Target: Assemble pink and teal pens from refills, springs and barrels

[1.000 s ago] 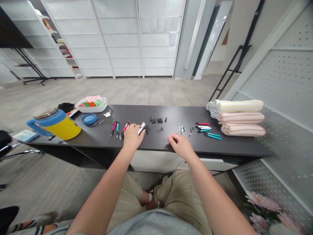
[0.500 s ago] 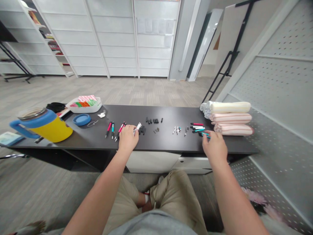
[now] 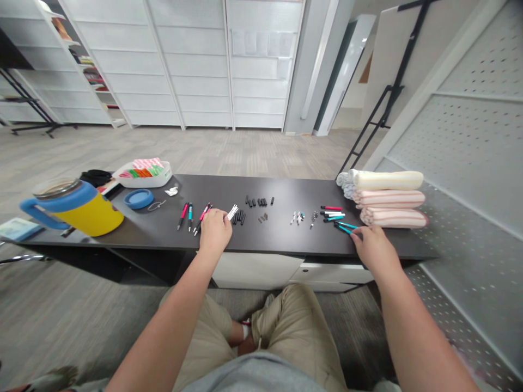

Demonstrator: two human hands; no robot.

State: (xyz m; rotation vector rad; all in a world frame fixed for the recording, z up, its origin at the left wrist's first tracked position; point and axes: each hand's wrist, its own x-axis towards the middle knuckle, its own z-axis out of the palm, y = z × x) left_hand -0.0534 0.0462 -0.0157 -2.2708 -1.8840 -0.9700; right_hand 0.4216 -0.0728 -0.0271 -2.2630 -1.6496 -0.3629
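Observation:
My left hand is low over the desk with its fingers curled at a bundle of thin white pen refills, whose ends stick out past the fingertips. Assembled red pens lie partly under that hand, and black rubber grips lie to its right. Toward the right end, my right hand has thumb and fingers together at the near end of a teal pen barrel. Beside it is a row of red, white and teal barrels. Small silver tips lie left of those barrels.
A yellow and blue mug, a blue lid and a white tray of colourful packets stand at left. Rolled towels are stacked at the right end. Short black pieces and small springs lie mid-desk.
My right hand has moved right, and more of the teal barrels shows beside its fingertips. The left hand stays almost in place by the white refills. The view has shifted slightly.

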